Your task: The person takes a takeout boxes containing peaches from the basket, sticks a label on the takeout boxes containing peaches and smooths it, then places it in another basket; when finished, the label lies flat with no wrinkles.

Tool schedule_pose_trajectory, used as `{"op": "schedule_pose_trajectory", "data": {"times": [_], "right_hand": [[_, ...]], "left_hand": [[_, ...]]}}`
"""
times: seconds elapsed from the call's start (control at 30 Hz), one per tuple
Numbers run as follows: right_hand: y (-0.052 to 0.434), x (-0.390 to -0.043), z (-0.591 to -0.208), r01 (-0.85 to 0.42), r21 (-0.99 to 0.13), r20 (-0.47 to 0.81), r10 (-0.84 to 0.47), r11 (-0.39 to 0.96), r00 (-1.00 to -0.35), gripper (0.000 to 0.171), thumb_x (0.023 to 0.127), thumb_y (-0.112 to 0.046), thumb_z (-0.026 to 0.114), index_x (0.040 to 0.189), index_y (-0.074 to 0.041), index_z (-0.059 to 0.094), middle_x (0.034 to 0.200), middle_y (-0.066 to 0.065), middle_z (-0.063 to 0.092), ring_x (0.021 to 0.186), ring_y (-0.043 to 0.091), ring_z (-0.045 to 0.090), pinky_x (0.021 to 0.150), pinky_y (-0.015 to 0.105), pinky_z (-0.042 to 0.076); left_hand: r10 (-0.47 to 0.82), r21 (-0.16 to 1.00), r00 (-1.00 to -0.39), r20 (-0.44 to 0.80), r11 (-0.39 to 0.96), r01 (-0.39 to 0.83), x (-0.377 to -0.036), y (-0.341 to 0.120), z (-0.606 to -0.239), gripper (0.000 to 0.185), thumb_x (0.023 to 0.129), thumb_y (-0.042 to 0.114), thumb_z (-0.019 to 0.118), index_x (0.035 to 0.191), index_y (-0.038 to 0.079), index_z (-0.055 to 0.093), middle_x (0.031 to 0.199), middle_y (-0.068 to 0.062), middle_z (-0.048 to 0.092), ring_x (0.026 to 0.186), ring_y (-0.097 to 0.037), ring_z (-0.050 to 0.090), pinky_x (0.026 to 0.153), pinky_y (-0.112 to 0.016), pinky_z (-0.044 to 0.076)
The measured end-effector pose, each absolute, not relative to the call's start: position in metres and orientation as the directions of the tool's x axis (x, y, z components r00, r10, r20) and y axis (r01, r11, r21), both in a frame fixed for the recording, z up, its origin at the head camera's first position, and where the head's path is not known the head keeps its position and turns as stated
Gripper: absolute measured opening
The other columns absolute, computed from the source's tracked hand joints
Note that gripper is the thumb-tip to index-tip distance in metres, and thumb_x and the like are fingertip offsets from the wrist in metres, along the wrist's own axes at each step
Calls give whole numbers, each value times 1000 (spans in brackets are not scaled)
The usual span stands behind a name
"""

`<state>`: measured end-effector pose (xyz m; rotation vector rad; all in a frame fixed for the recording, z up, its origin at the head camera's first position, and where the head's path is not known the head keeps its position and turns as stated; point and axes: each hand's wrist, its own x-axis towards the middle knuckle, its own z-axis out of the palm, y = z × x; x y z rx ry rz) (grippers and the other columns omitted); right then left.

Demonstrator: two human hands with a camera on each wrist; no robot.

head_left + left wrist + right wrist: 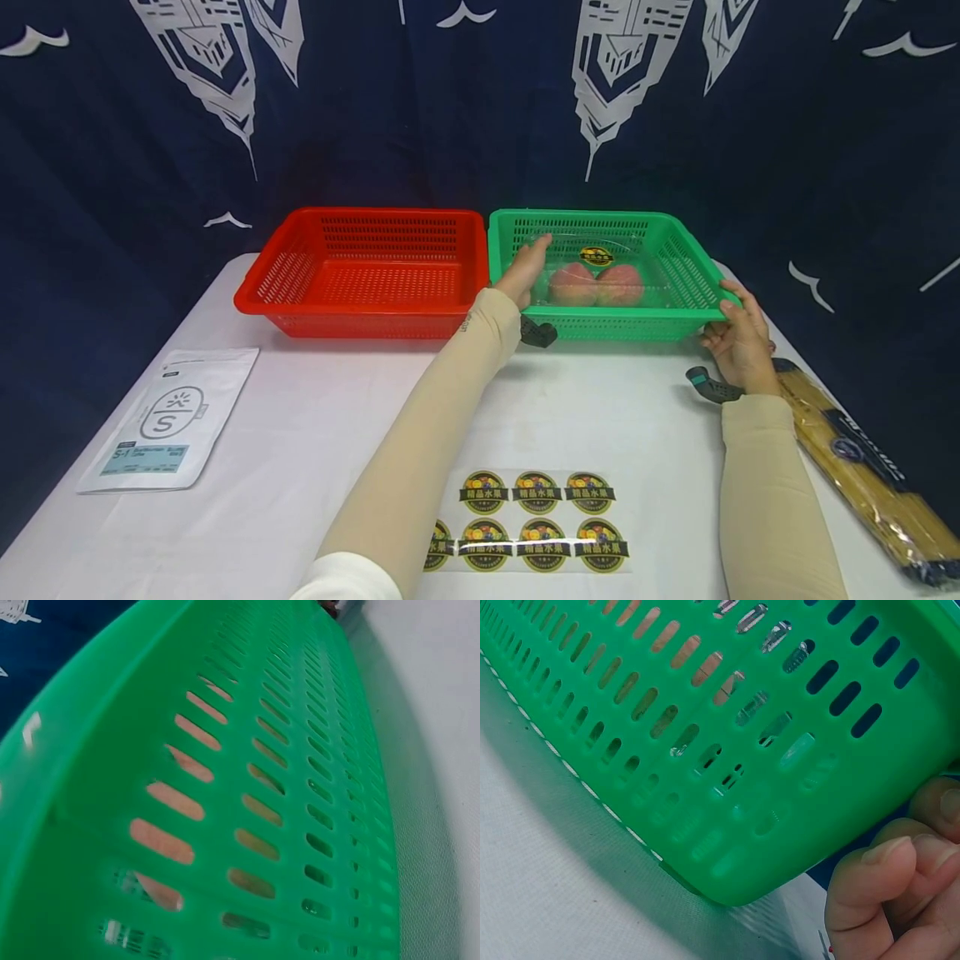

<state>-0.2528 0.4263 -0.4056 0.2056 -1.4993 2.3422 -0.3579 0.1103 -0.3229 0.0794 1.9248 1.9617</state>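
A green slotted basket [684,268] stands on the white table, right of a red basket [262,287]. Inside the green one lies a clear plastic box [561,252] with two peaches [596,285] and a round sticker on its lid. My left hand [527,268] reaches over the front rim, its fingers straight against the box's left side. My right hand [738,333] grips the basket's front right corner, thumb on the rim. The right wrist view shows that corner [780,825] and curled fingers [889,892] beside it. The left wrist view shows only the basket wall [247,787].
A white pouch [167,417] lies at the table's left. A sheet of round fruit stickers [532,521] sits near the front edge between my arms. A long pack of spaghetti [862,467] lies along the right edge. A dark blue curtain hangs behind.
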Motion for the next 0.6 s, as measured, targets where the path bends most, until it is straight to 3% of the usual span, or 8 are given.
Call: {"op": "schedule_pose_trajectory", "data": {"times": [0.23, 0.6], "right_hand": [[427, -253, -404, -378, -840, 317, 212, -389, -924, 30, 113, -5, 44, 137, -17, 58, 74, -2, 52, 60, 13, 33, 52, 19, 47], [429, -253, -407, -365, -845, 305, 208, -390, -929, 31, 114, -5, 42, 136, -19, 59, 75, -3, 54, 60, 12, 37, 52, 19, 47]], "left_hand": [[307, 970, -923, -233, 11, -242, -360, 109, -320, 78, 115, 52, 35, 175, 17, 0, 182, -5, 1, 167, -33, 7, 132, -60, 14], [216, 990, -969, -123, -38, -134, -356, 109, -319, 73, 115, 45, 37, 175, 12, 10, 181, -7, 13, 165, -32, 17, 132, -59, 18]]}}
